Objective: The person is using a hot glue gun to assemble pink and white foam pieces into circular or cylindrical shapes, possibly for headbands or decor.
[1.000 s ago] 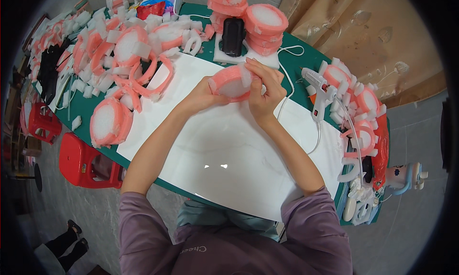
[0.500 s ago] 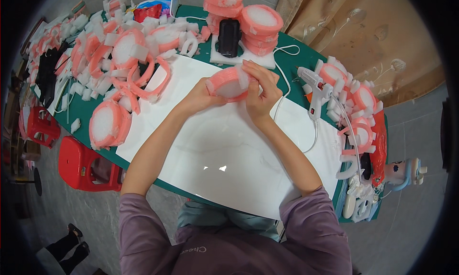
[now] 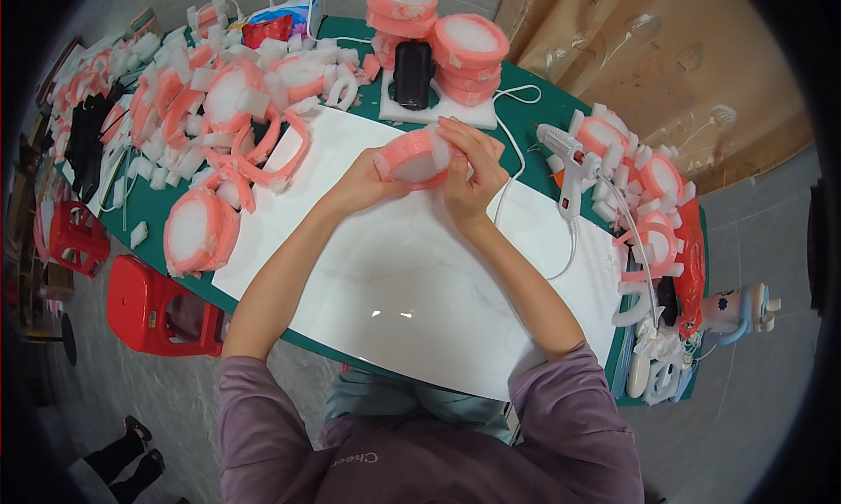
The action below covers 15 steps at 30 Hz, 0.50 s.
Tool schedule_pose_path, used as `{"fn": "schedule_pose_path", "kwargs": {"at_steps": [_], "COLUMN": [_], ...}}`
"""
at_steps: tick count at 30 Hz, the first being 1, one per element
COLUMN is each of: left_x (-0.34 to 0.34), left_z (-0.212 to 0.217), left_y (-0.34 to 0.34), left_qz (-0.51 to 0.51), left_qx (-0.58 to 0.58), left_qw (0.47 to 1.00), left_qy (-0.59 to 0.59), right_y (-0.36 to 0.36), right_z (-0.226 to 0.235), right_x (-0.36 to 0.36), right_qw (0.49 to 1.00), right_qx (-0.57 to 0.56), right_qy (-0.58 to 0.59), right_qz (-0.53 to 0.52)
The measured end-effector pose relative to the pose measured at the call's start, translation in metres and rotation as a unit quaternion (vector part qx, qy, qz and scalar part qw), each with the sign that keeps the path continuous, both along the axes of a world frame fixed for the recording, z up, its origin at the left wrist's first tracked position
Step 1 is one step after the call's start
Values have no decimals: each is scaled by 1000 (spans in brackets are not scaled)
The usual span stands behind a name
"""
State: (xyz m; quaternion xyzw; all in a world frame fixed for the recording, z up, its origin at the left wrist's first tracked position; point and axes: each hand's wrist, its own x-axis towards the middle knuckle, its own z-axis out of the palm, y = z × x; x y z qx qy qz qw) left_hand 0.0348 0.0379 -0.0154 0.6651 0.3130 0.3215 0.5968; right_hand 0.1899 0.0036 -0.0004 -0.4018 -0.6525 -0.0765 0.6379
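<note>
Both hands are partly closed around one pink-rimmed white disc (image 3: 410, 162), held tilted above the far part of a white sheet (image 3: 394, 267). The left hand (image 3: 363, 181) curves around the disc's left end, thumb along the near edge. The right hand (image 3: 473, 166) has its fingers bent and close together over the right end, where a whitish strip (image 3: 441, 143) shows against the rim; the thumb is bent in on the near side. Whether the right fingertips press the strip or only lie on it, I cannot tell.

The sheet lies on a green worktop (image 3: 151, 208). Beyond the disc, a black case (image 3: 413, 74) stands upright on a white foam slab (image 3: 473, 114), in front of two stacks of similar pieces, the left stack (image 3: 401, 22) and the right stack (image 3: 470, 61). To the right, a white glue gun (image 3: 569, 166) stands just beside a cluster (image 3: 661, 188) of pink rings and white blocks, with a red bag (image 3: 692, 267) next to it. To the left, a large heap (image 3: 228, 96) of pink and white foam spreads along the worktop, with loose pink rings at its near side and another round piece (image 3: 191, 232) near the sheet's left edge. A red stool (image 3: 140, 302) stands on the floor at the left.
</note>
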Motion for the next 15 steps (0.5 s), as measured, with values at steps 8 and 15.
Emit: {"fn": "schedule_pose_path", "kwargs": {"at_steps": [8,15], "left_x": [-2,-1], "left_z": [-5,-3], "left_y": [1,1], "left_qz": [-8,-10], "left_qx": [1,0], "left_qw": [1000,1000], "left_qy": [1,4], "right_y": [-2,0], "right_z": [0,-4], "right_x": [1,-3], "right_qw": [1000,1000], "right_qx": [-3,2], "right_qy": [-2,15], "right_qz": [7,-10]}}
